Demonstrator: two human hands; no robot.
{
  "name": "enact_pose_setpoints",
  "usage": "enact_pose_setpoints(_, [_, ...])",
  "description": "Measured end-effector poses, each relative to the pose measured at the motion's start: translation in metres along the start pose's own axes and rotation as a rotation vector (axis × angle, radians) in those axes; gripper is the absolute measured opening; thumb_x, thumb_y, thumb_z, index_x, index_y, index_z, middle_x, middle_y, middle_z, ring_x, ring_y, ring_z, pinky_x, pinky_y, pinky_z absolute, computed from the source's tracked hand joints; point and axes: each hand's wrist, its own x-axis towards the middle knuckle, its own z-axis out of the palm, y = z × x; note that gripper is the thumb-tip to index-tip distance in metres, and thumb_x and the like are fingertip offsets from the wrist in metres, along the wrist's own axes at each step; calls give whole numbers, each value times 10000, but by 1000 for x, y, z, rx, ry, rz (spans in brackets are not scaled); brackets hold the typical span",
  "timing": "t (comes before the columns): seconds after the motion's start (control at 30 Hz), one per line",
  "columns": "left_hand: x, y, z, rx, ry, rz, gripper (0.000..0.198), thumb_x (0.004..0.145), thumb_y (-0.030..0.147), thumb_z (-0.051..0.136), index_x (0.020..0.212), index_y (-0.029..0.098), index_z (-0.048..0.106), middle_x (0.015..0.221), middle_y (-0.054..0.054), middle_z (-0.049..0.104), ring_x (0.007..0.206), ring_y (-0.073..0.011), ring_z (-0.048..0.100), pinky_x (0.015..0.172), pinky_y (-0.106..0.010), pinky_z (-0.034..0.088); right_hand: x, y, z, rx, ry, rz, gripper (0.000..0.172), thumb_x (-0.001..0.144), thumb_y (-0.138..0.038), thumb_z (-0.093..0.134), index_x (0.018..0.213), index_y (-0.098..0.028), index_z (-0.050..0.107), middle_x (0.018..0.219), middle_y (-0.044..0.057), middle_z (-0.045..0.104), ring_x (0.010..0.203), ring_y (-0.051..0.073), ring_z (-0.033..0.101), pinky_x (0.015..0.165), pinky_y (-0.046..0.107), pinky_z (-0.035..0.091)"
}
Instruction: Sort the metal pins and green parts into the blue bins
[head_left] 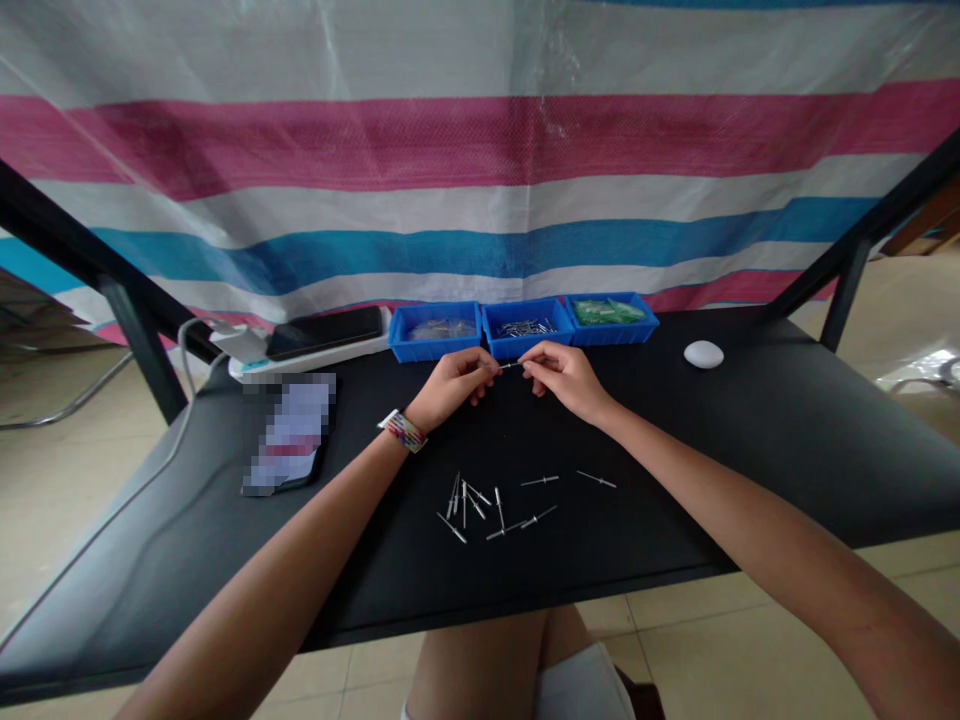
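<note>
Between my two hands a thin silver blind rivet lies level, just in front of the bins. My left hand pinches its left end between thumb and fingertips. At the other end, my right hand is closed on it in the same kind of pinch. Behind the hands stands the middle blue bin with small metal parts in it. Nearer to me, several loose blind rivets lie scattered on the black table.
A left blue bin holds clear bags, and a right blue bin holds a green packet. At the left are a white power strip with a cable, a dark phone and a blurred phone. A white mouse sits right.
</note>
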Motion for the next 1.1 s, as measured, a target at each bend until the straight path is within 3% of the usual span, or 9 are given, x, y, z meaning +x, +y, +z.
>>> enact_pose_setpoints(0.17, [-1,1,1,-4,14,-16,258,901,410,687,923,154,664,757,-1,616,577,-92,578,499,-186,464,-7,-5,2,-64,37,-37,268,918,-460,731,961,-195,726,792,24,707,576,146,647,530,266,525])
enact_pose_setpoints(0.3, [0,0,0,-8,-3,-7,223,883,369,674,932,151,674,757,2,610,573,-88,566,499,-184,463,-4,-10,-4,-217,356,-210,307,979,-517,669,1017,-223,748,842,43,694,627,169,613,566,300,504])
enact_pose_setpoints(0.37, [1,0,0,4,-9,-4,199,873,343,664,920,150,675,759,0,612,573,-88,563,496,-184,460,2,-9,-11,-307,468,-249,337,981,-537,666,1055,-225,772,758,27,636,629,183,567,598,321,488])
enact_pose_setpoints(0.47, [2,-1,-1,35,-12,-6,195,873,340,662,911,149,683,757,-7,621,582,-95,573,496,-186,463,12,-4,-22,-362,484,-223,376,963,-558,676,1080,-223,799,599,-23,466,580,188,470,600,335,444])
enact_pose_setpoints(0.57, [2,-1,-1,50,-12,-4,202,878,347,664,907,149,688,755,-11,625,586,-99,578,499,-189,466,13,-4,-30,-331,421,-191,364,981,-534,636,1073,-223,803,581,-27,435,557,182,425,568,325,391])
enact_pose_setpoints(0.67, [2,-1,-2,54,-18,1,211,882,354,663,910,146,689,753,-9,622,580,-96,571,499,-189,465,5,-15,-32,-292,254,-160,291,968,-468,653,950,-213,791,581,-28,458,544,160,413,550,310,346])
enact_pose_setpoints(0.8, [1,0,-1,59,-28,7,215,884,353,655,917,144,691,758,-11,625,582,-96,572,504,-189,467,-12,-36,-27,-244,-350,-22,236,882,-431,782,843,-198,764,637,-24,566,568,137,477,540,275,349])
enact_pose_setpoints(0.9, [1,1,-1,62,-27,4,224,889,364,661,916,145,694,760,-13,630,590,-99,578,508,-190,467,-26,-51,-19,-321,-668,-27,221,785,-394,887,804,-206,772,686,-26,603,598,131,519,538,256,372])
enact_pose_setpoints(1.1, [1,0,0,70,-30,-4,247,904,389,662,924,146,702,780,-17,639,599,-96,584,520,-189,471,-40,-69,-9,-573,-853,-24,151,716,-134,853,705,-231,738,635,-55,616,555,112,541,536,251,348])
